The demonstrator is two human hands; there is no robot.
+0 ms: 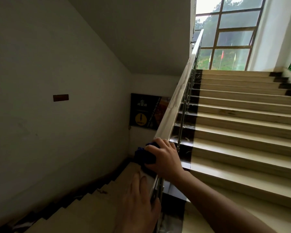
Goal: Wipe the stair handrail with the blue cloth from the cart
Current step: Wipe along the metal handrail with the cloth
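The pale handrail (178, 93) climbs from the lower middle up toward the window. My right hand (163, 157) grips a bunched dark blue cloth (145, 154) and holds it on top of the rail, fingers curled over it. My left hand (139, 200) lies lower on the same rail, fingers stretched along the top and thumb down the right side. The rail under both hands is hidden. The cart is out of view.
Beige steps with dark edges (242, 125) rise on the right to a landing with a large window (228, 34). Metal balusters (183, 118) stand under the rail. Another flight (84, 202) drops away at lower left beside a white wall. A dark poster (146, 111) hangs behind.
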